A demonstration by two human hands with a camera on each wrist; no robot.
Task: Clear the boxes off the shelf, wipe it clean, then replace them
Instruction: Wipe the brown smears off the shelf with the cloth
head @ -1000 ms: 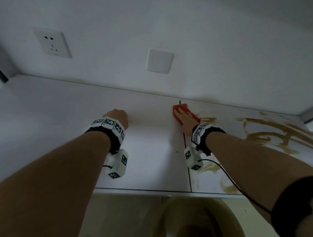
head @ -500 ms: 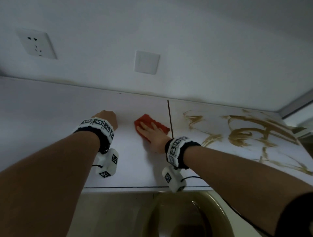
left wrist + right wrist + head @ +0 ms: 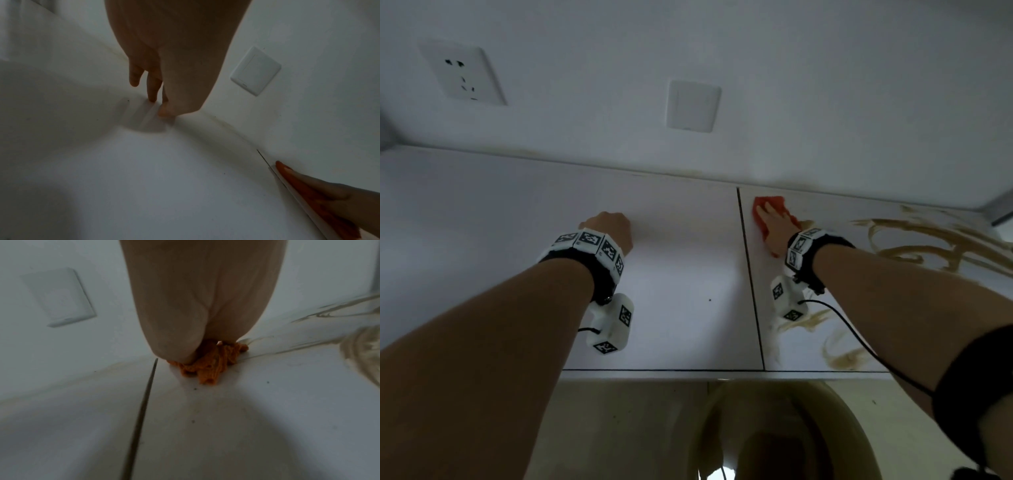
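Head view: right hand (image 3: 774, 222) presses orange cloth (image 3: 770, 205) onto shelf (image 3: 671, 308)

White wall (image 3: 825, 85) behind: power socket (image 3: 464, 76) upper left, blank white cover plate (image 3: 692, 105) near centre, well apart from each other. Pale round basin-like fixture (image 3: 784, 431) below the front edge, mostly shadowed. Beige floor tiles (image 3: 626, 428) just left of it.
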